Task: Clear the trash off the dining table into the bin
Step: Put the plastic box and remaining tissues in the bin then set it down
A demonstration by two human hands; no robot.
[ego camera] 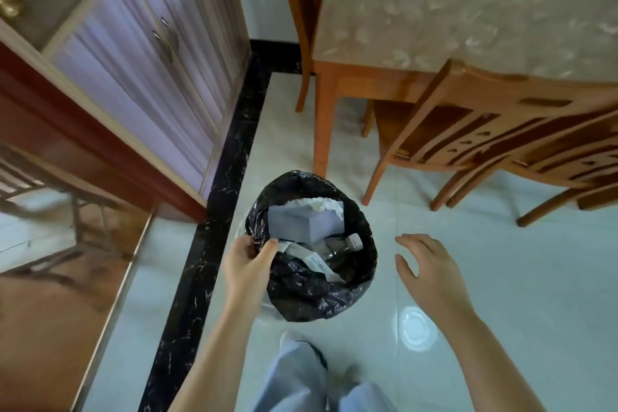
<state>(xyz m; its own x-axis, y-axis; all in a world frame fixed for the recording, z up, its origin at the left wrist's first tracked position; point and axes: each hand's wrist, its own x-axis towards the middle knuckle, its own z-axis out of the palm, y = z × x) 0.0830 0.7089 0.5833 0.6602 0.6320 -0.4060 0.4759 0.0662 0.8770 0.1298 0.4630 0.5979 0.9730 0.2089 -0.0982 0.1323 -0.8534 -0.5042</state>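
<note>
Wooden chairs [495, 140] stand near a pale cabinet [150, 53].

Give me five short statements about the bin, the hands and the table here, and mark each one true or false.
1. The left hand grips the rim of the black bin bag. True.
2. The right hand holds a plastic bottle. False: it is open and empty, apart from the bin, to its right.
3. A white box lies inside the bin. True.
4. The plastic bottle stands on the dining table. False: it lies in the bin beside the box.
5. The bin stands on the tiled floor near a table leg. True.
</note>
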